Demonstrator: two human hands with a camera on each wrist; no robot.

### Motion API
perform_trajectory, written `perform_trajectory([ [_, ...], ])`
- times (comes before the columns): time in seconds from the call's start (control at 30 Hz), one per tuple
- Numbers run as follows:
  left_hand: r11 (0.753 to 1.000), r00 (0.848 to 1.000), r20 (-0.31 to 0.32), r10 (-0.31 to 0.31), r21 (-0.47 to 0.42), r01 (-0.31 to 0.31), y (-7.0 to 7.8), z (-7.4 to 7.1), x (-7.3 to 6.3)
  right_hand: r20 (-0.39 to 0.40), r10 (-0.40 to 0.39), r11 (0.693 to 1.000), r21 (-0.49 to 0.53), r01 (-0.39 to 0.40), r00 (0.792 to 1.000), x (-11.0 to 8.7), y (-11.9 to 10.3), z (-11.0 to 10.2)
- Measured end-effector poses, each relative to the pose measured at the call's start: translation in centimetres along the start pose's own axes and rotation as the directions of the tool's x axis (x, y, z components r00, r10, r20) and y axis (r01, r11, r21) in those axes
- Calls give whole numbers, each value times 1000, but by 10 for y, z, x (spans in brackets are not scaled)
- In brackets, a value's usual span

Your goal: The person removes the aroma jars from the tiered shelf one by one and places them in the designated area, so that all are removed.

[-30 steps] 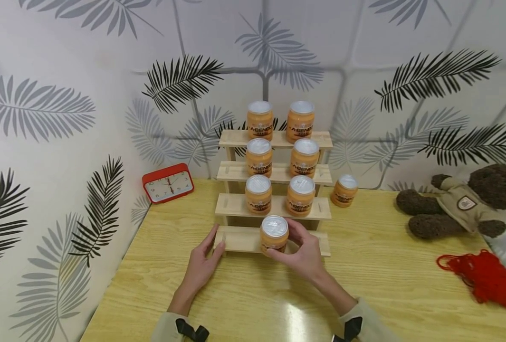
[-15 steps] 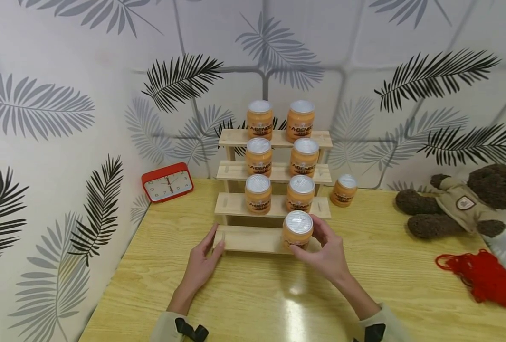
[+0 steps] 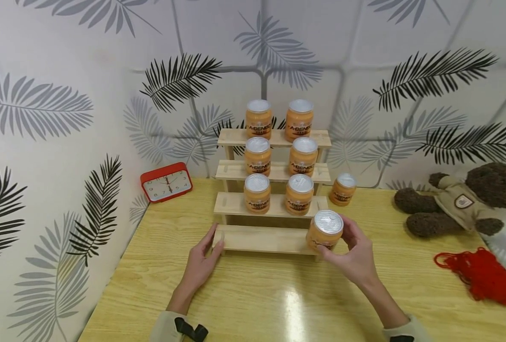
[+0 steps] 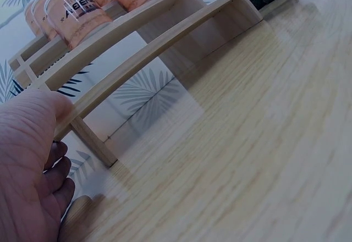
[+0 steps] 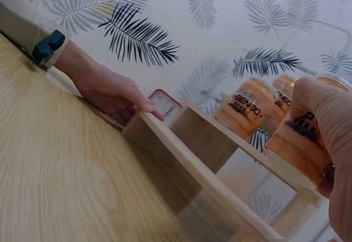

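Observation:
My right hand (image 3: 358,259) grips an orange jar (image 3: 319,237) with a silver lid at the right end of the lowest step of a wooden tiered rack (image 3: 257,238). In the right wrist view the held jar (image 5: 300,148) tilts above the step, with my thumb across its label. My left hand (image 3: 202,259) holds the rack's lower left end, its thumb on top; in the left wrist view the curled fingers lie below the board (image 4: 159,44). Pairs of like jars stand upright on the three upper steps, such as the left jar (image 3: 257,194).
Another orange jar (image 3: 343,190) stands on the table right of the rack. A red alarm clock (image 3: 166,183) sits at the back left. At the right lie a brown teddy bear (image 3: 458,202) and a bundle of red yarn (image 3: 485,278). A leaf-patterned wall backs the table (image 3: 253,299).
My right hand has carried the jar rightward, from the middle of the lowest step to its right end. The left hand has kept its place on the rack.

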State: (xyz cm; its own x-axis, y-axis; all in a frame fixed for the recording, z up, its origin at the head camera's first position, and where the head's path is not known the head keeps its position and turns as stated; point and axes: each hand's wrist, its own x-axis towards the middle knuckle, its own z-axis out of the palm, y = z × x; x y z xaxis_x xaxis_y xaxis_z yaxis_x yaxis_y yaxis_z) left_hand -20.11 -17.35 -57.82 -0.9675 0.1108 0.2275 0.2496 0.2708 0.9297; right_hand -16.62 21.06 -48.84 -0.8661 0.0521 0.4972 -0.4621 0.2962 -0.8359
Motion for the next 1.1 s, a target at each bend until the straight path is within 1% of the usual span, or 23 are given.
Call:
perform_trajectory([
  [0.27,1000,1000,-4,6,0,-6,2,1,1,-34,13,999,-35,-14,999,2,-3,-28],
  [0.57,1000,1000,-2,4,-13,-4,-2,1,1,-72,25,997,-70,-30,997,7,3,-54],
  [0.67,1000,1000,-3,5,-11,-5,-3,1,1,-86,29,997,-67,-35,996,10,8,-60],
  [0.77,1000,1000,-5,8,-7,-8,-4,1,1,-98,19,998,-58,-24,995,14,17,-67],
  [0.9,1000,1000,-7,10,-4,-10,-3,1,1,-108,0,997,-73,-8,994,20,30,-76],
  [1.0,1000,1000,-5,10,-7,-10,-3,1,1,-111,13,995,-99,-24,994,25,40,-82],
  [1.1,1000,1000,-5,11,-11,-11,-3,1,1,-111,52,989,-129,-66,992,28,51,-86],
])
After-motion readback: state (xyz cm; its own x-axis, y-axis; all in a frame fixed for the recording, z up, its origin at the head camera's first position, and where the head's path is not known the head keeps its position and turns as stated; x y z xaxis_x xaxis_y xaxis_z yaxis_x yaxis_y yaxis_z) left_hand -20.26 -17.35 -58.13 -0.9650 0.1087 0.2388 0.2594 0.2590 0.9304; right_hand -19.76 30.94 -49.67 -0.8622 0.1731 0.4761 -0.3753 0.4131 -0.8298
